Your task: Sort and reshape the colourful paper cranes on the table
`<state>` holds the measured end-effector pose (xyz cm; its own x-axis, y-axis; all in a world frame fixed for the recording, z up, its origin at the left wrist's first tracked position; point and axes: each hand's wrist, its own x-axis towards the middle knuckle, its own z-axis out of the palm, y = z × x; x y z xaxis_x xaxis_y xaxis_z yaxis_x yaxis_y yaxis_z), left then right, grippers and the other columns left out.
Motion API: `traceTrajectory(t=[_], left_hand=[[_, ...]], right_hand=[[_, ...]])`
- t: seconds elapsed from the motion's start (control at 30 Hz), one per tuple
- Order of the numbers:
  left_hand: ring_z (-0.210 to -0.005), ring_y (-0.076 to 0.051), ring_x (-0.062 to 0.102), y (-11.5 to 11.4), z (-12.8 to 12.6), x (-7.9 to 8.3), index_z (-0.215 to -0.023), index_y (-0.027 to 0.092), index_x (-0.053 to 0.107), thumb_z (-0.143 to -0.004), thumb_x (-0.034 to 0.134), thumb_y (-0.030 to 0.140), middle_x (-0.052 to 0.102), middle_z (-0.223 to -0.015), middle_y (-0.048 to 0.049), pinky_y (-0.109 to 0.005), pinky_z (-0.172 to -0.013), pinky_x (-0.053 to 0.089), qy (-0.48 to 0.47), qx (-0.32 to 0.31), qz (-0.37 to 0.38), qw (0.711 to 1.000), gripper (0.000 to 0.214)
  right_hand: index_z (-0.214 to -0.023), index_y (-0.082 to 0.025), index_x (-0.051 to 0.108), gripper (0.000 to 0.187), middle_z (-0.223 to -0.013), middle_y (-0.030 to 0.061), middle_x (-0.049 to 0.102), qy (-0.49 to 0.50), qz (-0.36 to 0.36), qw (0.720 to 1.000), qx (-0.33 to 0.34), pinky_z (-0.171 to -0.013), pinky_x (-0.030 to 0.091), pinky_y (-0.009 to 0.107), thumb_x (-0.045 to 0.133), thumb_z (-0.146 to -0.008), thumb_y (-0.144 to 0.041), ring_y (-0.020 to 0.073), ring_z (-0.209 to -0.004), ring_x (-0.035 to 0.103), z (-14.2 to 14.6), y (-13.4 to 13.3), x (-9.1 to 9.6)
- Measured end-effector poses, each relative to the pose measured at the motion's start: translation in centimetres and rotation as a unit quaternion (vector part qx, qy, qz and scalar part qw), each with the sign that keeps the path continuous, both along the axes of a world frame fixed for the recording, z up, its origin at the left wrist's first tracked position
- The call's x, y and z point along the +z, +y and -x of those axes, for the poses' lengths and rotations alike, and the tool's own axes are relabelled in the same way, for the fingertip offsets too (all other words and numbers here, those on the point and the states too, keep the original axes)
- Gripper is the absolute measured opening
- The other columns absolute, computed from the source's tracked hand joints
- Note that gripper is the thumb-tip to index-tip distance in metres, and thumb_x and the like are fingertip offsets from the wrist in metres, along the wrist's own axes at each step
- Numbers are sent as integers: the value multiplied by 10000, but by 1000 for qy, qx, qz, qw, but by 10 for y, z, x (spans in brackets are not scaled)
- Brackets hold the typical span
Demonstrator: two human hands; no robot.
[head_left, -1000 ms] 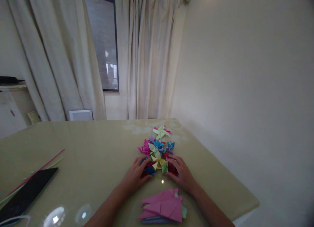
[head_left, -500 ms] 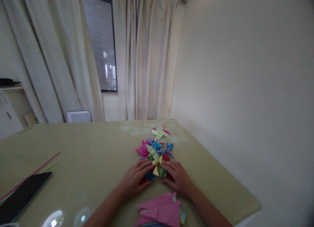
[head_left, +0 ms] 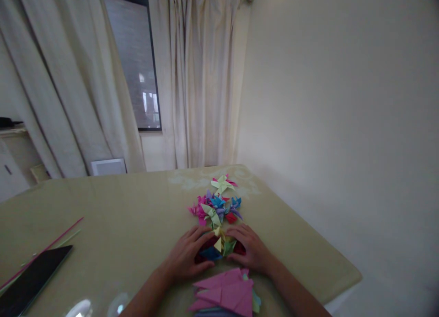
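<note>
- Left hand (head_left: 188,254) and right hand (head_left: 252,248) curve inward, thumbs apart from fingers, apparently keeping loose folded papers (head_left: 218,245) bunched between them on the surface (head_left: 137,216).
- Pink stack (head_left: 228,289) lies nearer, flat, which probably keeps it neat.

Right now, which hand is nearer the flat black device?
Left. The left hand is to the device's right, at the left side of the folded papers. The right hand is farther right, on the papers' other side.
</note>
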<state>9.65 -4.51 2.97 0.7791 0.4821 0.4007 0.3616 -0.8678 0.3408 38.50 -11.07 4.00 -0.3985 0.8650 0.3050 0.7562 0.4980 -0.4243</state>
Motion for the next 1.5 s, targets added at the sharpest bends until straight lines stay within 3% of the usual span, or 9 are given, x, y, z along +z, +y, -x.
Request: traceTrajectory(t=[0.13, 0.2, 0.33, 0.53, 0.87, 1.27, 1.5], left_hand=[[-1446, -390, 443, 2, 2, -6, -1564, 297, 443, -814, 725, 723, 498, -1585, -131, -576, -1184, 425, -7, 36, -19, 999, 908], [-1436, -396, 449, 3, 2, -7, -1569, 279, 434, -794, 730, 743, 518, -1563, -143, -585, -1179, 423, -1, 48, -7, 999, 951], [-1343, -362, 532, 1, 2, -5, -1549, 297, 455, -796, 754, 700, 573, -1495, -126, -549, -1145, 454, 3, 36, 22, 999, 906], [-1413, -362, 457, -1, 3, -1, -1519, 285, 481, -802, 764, 684, 533, -1524, -132, -536, -1188, 413, -13, 24, 19, 999, 867], [-1290, -321, 569, -14, 8, 8, -1471, 296, 537, -866, 731, 624, 611, -1423, -112, -476, -1102, 494, -17, 48, 29, 998, 715], [-1345, -302, 533, -8, 10, -4, -1478, 273, 533, -878, 774, 445, 598, -1456, -109, -502, -1153, 468, -41, 103, 16, 994, 669], [-1367, -328, 497, -6, 14, -4, -1501, 274, 503, -913, 709, 553, 560, -1489, -126, -520, -1158, 447, -76, 100, 3, 992, 682]], right_hand=[[-1548, -253, 531, 862, -1578, 152, 529, -26, 1, 1000, 14, -1197, 366, 524, 818, -815, -606, 365, -1420, 496, -1, 1, 0], [-1551, -248, 527, 834, -1575, 150, 538, -33, 10, 999, 19, -1195, 369, 523, 798, -843, -596, 361, -1417, 506, 0, 2, 1], [-1490, -237, 591, 699, -1484, 142, 629, -30, 15, 999, 23, -1170, 396, 500, 744, -901, -582, 342, -1356, 564, 3, 2, 3], [-1532, -231, 547, 771, -1540, 152, 577, -42, 7, 999, 22, -1180, 386, 508, 760, -883, -588, 352, -1392, 537, 2, 2, 2], [-1496, -238, 583, 727, -1507, 152, 591, -20, -17, 1000, 17, -1185, 391, 504, 788, -865, -536, 336, -1391, 538, 3, 1, 1], [-1435, -203, 623, 647, -1445, 154, 637, -12, -56, 998, -17, -1163, 418, 502, 779, -894, -523, 326, -1349, 564, 2, 2, -3], [-1352, -205, 658, 539, -1390, 161, 650, 18, -97, 994, -45, -1098, 443, 487, 616, -988, -600, 322, -1287, 580, -4, -1, -5]])
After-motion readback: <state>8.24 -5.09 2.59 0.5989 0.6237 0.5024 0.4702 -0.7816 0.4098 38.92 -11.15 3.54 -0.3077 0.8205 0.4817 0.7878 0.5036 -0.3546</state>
